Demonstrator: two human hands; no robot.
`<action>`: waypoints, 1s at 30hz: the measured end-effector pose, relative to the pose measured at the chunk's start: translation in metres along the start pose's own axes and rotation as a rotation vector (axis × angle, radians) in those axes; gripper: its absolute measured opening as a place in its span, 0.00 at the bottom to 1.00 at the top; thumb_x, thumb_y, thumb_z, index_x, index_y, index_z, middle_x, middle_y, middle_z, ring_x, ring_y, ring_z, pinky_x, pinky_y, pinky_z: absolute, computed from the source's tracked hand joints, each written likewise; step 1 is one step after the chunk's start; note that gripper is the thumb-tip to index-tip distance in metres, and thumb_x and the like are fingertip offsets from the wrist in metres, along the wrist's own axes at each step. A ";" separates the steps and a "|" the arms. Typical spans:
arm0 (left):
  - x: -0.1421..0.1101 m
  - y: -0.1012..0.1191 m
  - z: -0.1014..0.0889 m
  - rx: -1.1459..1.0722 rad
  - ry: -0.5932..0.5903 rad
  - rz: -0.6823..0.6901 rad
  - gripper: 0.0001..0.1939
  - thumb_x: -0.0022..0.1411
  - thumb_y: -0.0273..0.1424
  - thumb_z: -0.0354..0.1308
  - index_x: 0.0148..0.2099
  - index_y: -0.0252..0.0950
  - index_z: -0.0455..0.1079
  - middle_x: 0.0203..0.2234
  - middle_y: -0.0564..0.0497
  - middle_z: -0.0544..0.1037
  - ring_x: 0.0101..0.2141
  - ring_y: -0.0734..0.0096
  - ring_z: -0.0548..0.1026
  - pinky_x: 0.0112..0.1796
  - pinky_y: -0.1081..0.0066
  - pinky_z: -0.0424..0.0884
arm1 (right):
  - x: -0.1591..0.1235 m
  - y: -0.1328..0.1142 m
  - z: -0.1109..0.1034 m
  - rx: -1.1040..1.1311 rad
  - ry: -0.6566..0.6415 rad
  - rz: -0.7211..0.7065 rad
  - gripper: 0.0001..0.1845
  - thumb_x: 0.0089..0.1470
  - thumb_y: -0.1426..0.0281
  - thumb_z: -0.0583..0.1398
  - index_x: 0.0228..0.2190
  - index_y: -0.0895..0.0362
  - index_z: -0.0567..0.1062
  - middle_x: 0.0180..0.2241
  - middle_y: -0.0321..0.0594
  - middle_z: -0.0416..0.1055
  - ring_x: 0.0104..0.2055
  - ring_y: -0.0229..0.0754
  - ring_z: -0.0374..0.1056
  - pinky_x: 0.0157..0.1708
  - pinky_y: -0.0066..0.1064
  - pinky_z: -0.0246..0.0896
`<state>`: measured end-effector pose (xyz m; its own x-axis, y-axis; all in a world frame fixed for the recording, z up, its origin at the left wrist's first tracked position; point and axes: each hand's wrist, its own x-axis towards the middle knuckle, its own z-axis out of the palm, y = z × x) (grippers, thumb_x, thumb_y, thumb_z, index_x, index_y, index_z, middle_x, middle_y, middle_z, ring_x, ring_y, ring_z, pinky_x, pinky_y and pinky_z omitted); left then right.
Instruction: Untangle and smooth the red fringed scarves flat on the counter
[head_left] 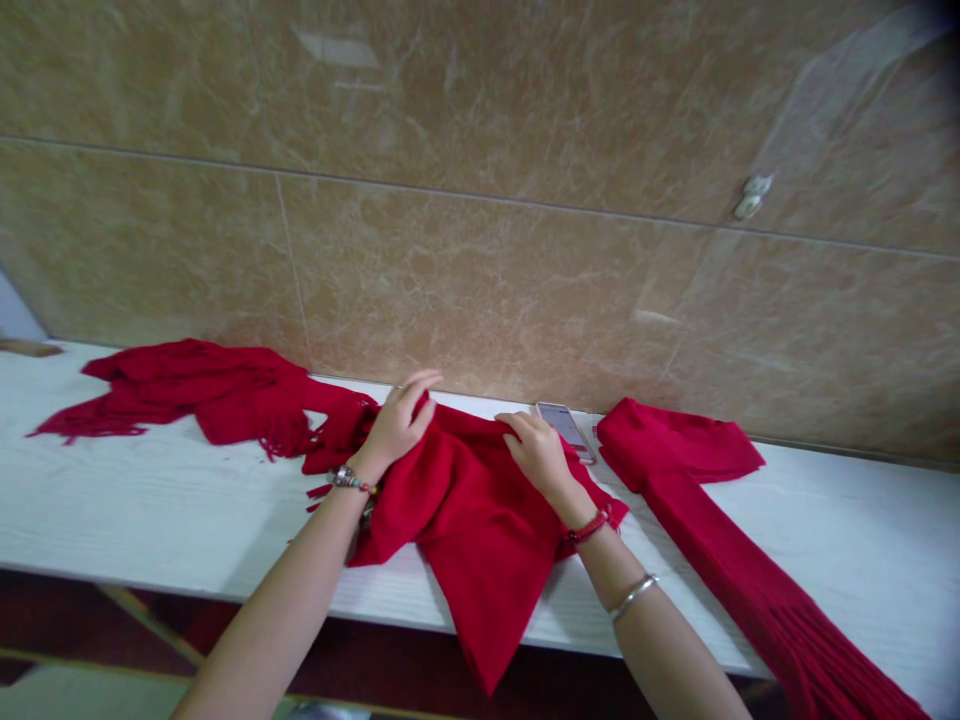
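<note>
A rumpled red scarf (487, 520) lies in front of me on the white table, with a pointed end hanging over the near edge. My left hand (401, 425) holds its far left part, cloth showing between thumb and fingers. My right hand (536, 455) is bent over the far edge to the right, fingers and thumb closing on the fabric. Just beyond that hand, a phone (566, 430) lies partly covered by cloth. I wear bracelets on both wrists.
Another crumpled red scarf (210, 385) with fringes is at the left. On the right, a folded red scarf (697, 520) trails its fringed end over the near edge. A tan marbled tile wall (480, 270) rises behind the white table (172, 510). Dark shelving (67, 620) shows below.
</note>
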<state>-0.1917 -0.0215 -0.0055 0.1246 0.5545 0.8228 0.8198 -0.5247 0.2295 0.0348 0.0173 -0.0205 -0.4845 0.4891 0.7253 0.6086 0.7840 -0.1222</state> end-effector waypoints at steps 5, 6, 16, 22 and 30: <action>-0.009 0.029 0.029 0.060 -0.351 0.196 0.15 0.59 0.32 0.53 0.49 0.36 0.65 0.45 0.47 0.73 0.46 0.64 0.69 0.53 0.58 0.57 | -0.001 -0.008 0.000 -0.038 -0.017 -0.065 0.15 0.49 0.79 0.52 0.37 0.58 0.72 0.32 0.43 0.72 0.33 0.44 0.66 0.35 0.32 0.60; -0.009 0.028 0.031 0.065 -0.328 0.179 0.12 0.59 0.29 0.52 0.46 0.36 0.67 0.41 0.48 0.75 0.43 0.66 0.71 0.52 0.59 0.58 | -0.001 -0.008 0.000 -0.042 -0.020 -0.070 0.15 0.50 0.79 0.52 0.37 0.58 0.72 0.32 0.43 0.72 0.33 0.44 0.66 0.35 0.32 0.60; -0.001 -0.032 -0.028 0.350 0.305 -0.563 0.13 0.60 0.23 0.42 0.42 0.29 0.67 0.30 0.44 0.72 0.33 0.62 0.71 0.37 0.61 0.67 | 0.002 0.015 -0.006 -0.044 -0.010 0.159 0.14 0.49 0.78 0.52 0.36 0.59 0.73 0.33 0.45 0.73 0.36 0.45 0.67 0.37 0.31 0.60; -0.002 -0.027 -0.018 0.319 0.171 -0.369 0.23 0.52 0.16 0.44 0.50 0.31 0.64 0.46 0.41 0.66 0.48 0.61 0.64 0.49 0.60 0.61 | 0.002 0.010 0.000 -0.012 -0.060 0.132 0.14 0.51 0.78 0.51 0.36 0.59 0.73 0.35 0.44 0.73 0.36 0.44 0.68 0.38 0.31 0.60; -0.006 0.022 0.019 0.067 -0.456 0.177 0.20 0.58 0.34 0.53 0.53 0.36 0.62 0.47 0.46 0.71 0.49 0.64 0.67 0.55 0.57 0.53 | 0.000 -0.005 0.000 0.001 -0.057 0.021 0.14 0.51 0.78 0.51 0.36 0.58 0.73 0.34 0.43 0.73 0.36 0.43 0.68 0.37 0.31 0.61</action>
<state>-0.1638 -0.0241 -0.0150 0.4848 0.6947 0.5314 0.7962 -0.6019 0.0606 0.0319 0.0138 -0.0198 -0.5062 0.5265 0.6831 0.6185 0.7736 -0.1379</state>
